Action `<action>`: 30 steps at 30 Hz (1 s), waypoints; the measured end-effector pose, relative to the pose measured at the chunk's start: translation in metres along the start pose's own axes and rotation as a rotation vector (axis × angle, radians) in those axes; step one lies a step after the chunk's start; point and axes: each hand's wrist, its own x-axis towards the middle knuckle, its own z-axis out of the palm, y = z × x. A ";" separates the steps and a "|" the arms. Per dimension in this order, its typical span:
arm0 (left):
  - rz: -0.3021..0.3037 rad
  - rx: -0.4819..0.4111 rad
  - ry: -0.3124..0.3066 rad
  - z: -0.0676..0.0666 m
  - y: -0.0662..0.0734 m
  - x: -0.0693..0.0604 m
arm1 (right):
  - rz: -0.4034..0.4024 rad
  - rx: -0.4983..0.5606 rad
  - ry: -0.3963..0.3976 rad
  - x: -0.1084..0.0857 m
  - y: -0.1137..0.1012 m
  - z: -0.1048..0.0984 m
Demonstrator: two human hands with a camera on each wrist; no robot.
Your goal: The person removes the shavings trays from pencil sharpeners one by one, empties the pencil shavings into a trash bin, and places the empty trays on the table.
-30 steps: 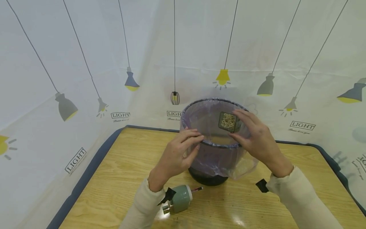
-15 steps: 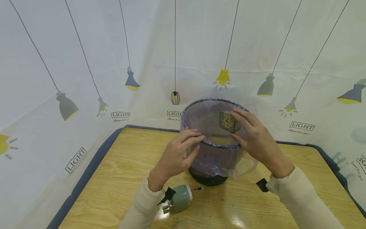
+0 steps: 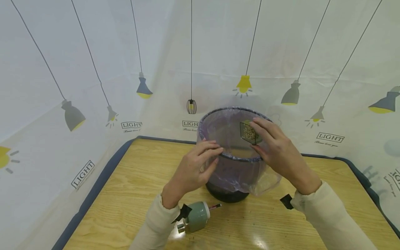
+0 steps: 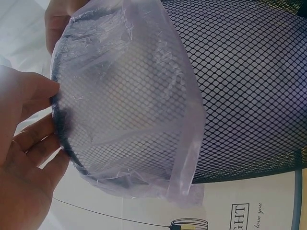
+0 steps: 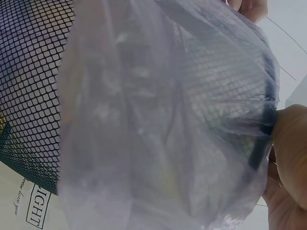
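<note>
"Along the left, what can we read?"

"We read LIGHT (image 3: 82,175) on the white sheet (image 3: 218,52)."

"And the left hand (image 3: 193,166)?"

"We see its bent fingers and thumb holding the rim of the bag-lined bin (image 3: 240,160)."

"The small clear box (image 3: 248,133)?"

"Tilted at the bin's mouth, grainy pieces inside, pinched between the parted thumb and fingers of the right hand (image 3: 285,156)."

"Farther right?"

"We find LIGHT again, the script (image 3: 329,143) beneath too small."

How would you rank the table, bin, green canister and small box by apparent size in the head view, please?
Largest to smallest:
1. Table
2. Bin
3. Green canister
4. Small box, partly hidden by the right hand
</note>
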 end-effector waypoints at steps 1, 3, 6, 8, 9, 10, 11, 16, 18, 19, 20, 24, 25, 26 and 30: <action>0.000 -0.001 0.000 0.000 0.000 0.000 | -0.005 -0.001 0.001 0.000 0.000 0.000; 0.000 -0.002 0.000 0.000 0.000 0.000 | -0.012 -0.003 0.002 0.000 0.000 0.000; -0.001 0.000 -0.002 0.000 0.000 0.000 | -0.018 -0.006 0.002 0.000 0.000 0.000; -0.002 0.001 -0.003 0.000 0.000 0.000 | -0.020 -0.009 0.001 -0.001 0.000 0.000; -0.003 0.001 -0.004 0.000 0.001 0.000 | -0.021 -0.009 -0.001 -0.001 0.000 0.000; -0.004 0.002 -0.005 0.000 0.001 0.000 | -0.022 -0.010 -0.003 -0.001 0.000 0.000; -0.006 0.003 -0.006 0.000 0.001 0.000 | -0.023 -0.010 -0.005 -0.001 0.000 0.000; -0.008 0.005 -0.008 0.000 0.001 0.000 | -0.036 -0.023 -0.013 -0.001 0.000 0.000; -0.009 0.006 -0.008 0.000 0.001 -0.001 | -0.043 -0.027 -0.015 -0.001 0.000 0.001; -0.009 0.006 -0.009 0.000 0.001 -0.001 | -0.046 -0.030 -0.016 -0.001 0.000 0.001; -0.008 0.006 -0.009 0.000 0.001 0.000 | -0.048 -0.032 -0.019 -0.001 0.000 0.000; -0.004 0.006 -0.005 0.000 0.001 0.000 | -0.050 -0.040 -0.033 -0.002 0.000 0.000; -0.003 0.005 -0.005 0.000 0.001 0.000 | -0.050 -0.042 -0.037 -0.002 0.000 0.000; -0.003 0.005 -0.004 0.000 0.001 0.000 | -0.050 -0.042 -0.039 -0.002 0.000 0.000; -0.002 0.003 -0.003 0.000 0.001 0.000 | -0.052 -0.044 -0.045 -0.001 -0.001 -0.001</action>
